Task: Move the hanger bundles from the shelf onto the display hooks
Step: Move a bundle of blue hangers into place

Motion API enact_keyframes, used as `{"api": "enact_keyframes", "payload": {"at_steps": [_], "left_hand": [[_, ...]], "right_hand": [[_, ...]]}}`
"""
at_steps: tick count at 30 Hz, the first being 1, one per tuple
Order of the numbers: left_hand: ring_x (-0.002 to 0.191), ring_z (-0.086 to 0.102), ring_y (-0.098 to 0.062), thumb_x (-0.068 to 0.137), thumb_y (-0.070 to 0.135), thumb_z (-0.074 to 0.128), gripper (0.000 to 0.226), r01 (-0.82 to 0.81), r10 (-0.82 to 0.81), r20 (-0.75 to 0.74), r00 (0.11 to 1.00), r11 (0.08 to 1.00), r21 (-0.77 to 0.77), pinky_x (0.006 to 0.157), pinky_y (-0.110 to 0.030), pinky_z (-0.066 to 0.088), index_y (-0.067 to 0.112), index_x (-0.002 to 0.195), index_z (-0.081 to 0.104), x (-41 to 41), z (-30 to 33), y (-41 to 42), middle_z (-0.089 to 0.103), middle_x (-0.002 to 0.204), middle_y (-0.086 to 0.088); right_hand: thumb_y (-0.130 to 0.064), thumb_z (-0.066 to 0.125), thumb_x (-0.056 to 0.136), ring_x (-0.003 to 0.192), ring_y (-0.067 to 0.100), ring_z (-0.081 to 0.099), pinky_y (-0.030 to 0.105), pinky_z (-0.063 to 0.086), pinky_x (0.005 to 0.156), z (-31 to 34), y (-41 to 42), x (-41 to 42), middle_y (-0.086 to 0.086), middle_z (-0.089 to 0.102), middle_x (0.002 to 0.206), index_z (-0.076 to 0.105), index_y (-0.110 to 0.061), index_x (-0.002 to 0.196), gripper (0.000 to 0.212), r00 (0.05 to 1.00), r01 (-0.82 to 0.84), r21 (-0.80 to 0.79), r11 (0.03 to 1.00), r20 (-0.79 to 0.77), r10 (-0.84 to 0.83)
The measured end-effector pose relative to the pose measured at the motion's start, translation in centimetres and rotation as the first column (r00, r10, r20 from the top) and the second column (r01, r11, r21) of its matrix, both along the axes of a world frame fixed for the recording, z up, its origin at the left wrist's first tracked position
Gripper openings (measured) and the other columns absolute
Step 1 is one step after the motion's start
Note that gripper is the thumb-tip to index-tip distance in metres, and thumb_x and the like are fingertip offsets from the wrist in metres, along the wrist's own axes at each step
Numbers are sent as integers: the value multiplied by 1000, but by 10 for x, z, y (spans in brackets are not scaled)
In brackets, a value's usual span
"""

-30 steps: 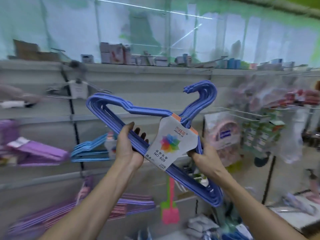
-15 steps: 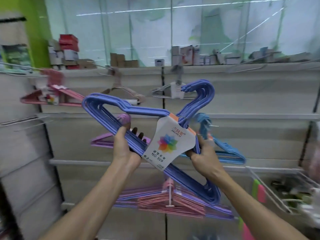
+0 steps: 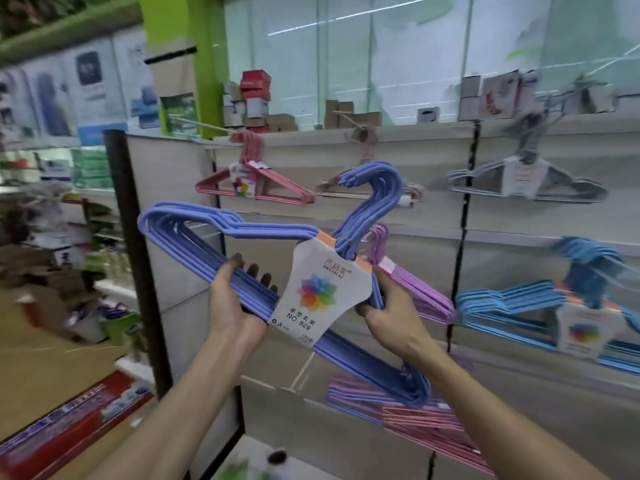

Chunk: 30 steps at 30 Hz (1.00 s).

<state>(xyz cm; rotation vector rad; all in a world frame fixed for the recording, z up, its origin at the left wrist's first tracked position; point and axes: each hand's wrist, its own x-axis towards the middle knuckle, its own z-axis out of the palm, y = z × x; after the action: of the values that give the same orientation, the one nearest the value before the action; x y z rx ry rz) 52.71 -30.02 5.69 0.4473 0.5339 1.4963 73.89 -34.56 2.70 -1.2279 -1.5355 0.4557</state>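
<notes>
Hands first: left hand (image 3: 231,306) has its fingers curled round the bottom bar of the blue hanger bundle (image 3: 263,268), right hand (image 3: 388,315) pinches it just beside the label (image 3: 320,292), so it's held tilted with the hooks up, probably ready to slip onto a peg. Behind it hang a purple bundle (image 3: 415,289) (right in the way), a light blue bundle (image 3: 519,303), then pink (image 3: 256,185) and grey (image 3: 519,181) ones higher up the wall.
</notes>
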Motion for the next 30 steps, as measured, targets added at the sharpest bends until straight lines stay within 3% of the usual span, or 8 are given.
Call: {"api": "enact_keyframes", "payload": {"at_steps": [6, 11, 13, 16, 20, 23, 27, 30], "left_hand": [[73, 56, -15, 89, 31, 63, 20, -107, 107, 11, 994, 994, -12, 77, -33, 47, 19, 76, 55, -55, -9, 41, 56, 73, 2], [91, 59, -20, 88, 33, 65, 13, -181, 181, -3, 983, 983, -24, 89, -39, 48, 20, 89, 60, -95, -15, 94, 60, 97, -1], [98, 61, -22, 86, 34, 66, 21, -192, 192, -20, 981, 981, -6, 88, -40, 50, 20, 100, 60, -111, -17, 120, 60, 105, -1], [106, 61, -26, 87, 32, 65, 27, -186, 186, -17, 982, 983, 3, 86, -42, 51, 20, 110, 57, -134, -20, 159, 61, 108, -2], [122, 56, -29, 89, 29, 63, 23, -176, 178, 63, 982, 984, -31, 106, -49, 42, 19, 109, 56, -159, -36, 203, 59, 120, -7], [119, 56, -29, 88, 29, 64, 18, -189, 197, 120, 973, 979, -75, 107, -48, 40, 18, 99, 57, -174, -52, 231, 57, 118, -8], [109, 56, -30, 85, 29, 64, 17, -183, 207, 182, 961, 973, -140, 101, -45, 44, 15, 89, 55, -185, -75, 262, 59, 106, -6], [106, 59, -31, 83, 27, 64, 21, -149, 187, 232, 955, 974, -171, 96, -46, 47, 15, 97, 55, -187, -90, 285, 60, 104, -7]], "right_hand": [[-11, 63, 90, 92, 4, 62, 8, 46, 65, -10, 65, -54, -7, 67, 115, 49, -29, 139, 54, 995, -102, -37, 994, -2, 102], [-5, 60, 89, 82, -3, 60, 6, 44, 62, -12, 128, -93, -7, 67, 108, 51, -29, 137, 55, 988, -152, -44, 987, 15, 153], [-3, 60, 88, 83, -3, 62, 10, 48, 63, -12, 154, -106, -12, 69, 103, 54, -33, 133, 54, 985, -171, -35, 985, 17, 172], [-5, 59, 87, 79, 9, 64, 18, 50, 63, -12, 195, -123, -16, 71, 91, 56, -40, 127, 53, 982, -180, -34, 983, 54, 182], [-8, 58, 87, 68, 13, 61, 23, 50, 59, -14, 246, -141, -11, 71, 86, 51, -43, 132, 58, 973, -182, -69, 981, 130, 190], [-9, 57, 84, 64, 11, 59, 20, 46, 57, -14, 272, -153, -6, 71, 88, 47, -46, 133, 62, 961, -176, -113, 978, 193, 196], [-26, 53, 72, 79, 27, 63, 43, 53, 72, -16, 305, -164, 0, 71, 94, 42, -44, 138, 69, 938, -115, -168, 979, 305, 163], [-27, 55, 72, 86, 29, 62, 45, 54, 78, -18, 325, -171, -3, 70, 98, 36, -44, 139, 72, 904, -49, -172, 984, 412, 116]]}}
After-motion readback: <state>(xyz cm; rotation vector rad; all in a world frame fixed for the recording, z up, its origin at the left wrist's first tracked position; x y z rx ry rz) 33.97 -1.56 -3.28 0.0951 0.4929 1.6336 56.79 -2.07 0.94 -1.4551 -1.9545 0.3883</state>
